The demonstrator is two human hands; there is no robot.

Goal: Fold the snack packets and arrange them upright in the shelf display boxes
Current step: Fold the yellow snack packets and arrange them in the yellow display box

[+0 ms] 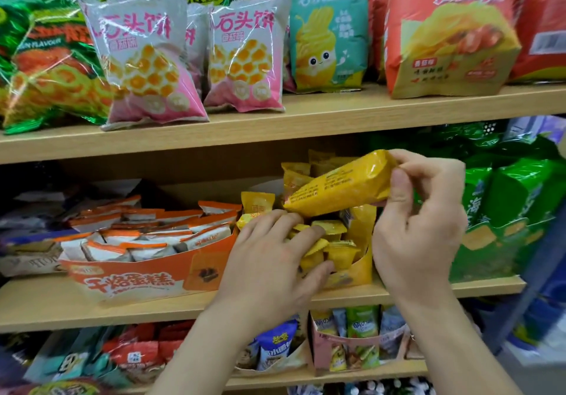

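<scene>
Right hand [419,226] pinches yellow packet [340,185] by end seam, centre-right of frame. Left hand [272,260], fingers flat, presses packets in yellow display box [361,267]. Packet likely light, crinkly, slippery; grip seams.

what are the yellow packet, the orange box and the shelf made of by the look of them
Yellow packet: thin plastic film, glossy; glare streaks and crinkles at the pinched end. Orange box: printed cardboard, it seems, fairly matte; flat stiff walls with a cut edge. Shelf: pale wood-grain board, matte; could be laminate rather than solid wood.
</scene>
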